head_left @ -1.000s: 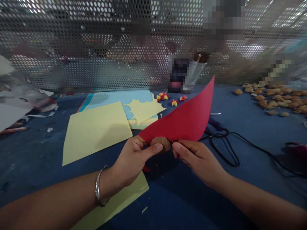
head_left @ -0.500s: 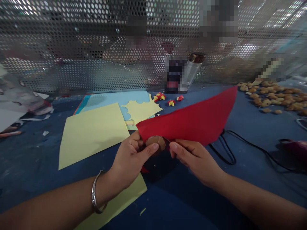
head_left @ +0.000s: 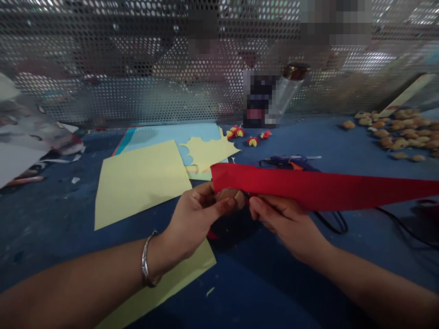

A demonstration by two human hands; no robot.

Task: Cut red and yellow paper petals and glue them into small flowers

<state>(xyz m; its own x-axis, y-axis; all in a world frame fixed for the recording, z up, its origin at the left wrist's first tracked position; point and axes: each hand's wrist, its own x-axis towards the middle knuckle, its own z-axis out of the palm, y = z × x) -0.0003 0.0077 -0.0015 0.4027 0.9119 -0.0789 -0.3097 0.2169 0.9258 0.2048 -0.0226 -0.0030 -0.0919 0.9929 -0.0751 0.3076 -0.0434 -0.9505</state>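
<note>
My left hand point(head_left: 197, 214) grips the near left end of a red sheet point(head_left: 329, 189), felt or thick paper. Its thumb presses a small brown scalloped piece point(head_left: 230, 196), which looks like cardboard, flat against the red. Close to the brown piece, my right hand point(head_left: 284, 219) is closed in a pinch just below the sheet's lower edge. A thin pointed tool is between its fingertips, mostly hidden now. The red sheet stretches away past the right hand to the right edge of the view. A silver bangle point(head_left: 146, 262) circles the left wrist.
Yellow sheets point(head_left: 144, 183), a cut yellow scrap point(head_left: 211, 153) and a light blue sheet point(head_left: 164, 132) lie left. Small red-yellow flowers point(head_left: 253, 141), a purple tool point(head_left: 288, 159) and a clear bottle point(head_left: 288, 96) stand behind. Brown shells point(head_left: 404, 132) lie right, before a perforated metal panel point(head_left: 137, 91).
The red sheet has swung down and flattened toward the right, uncovering the purple tool behind it. Both hands keep their holds; the view has shifted slightly.
</note>
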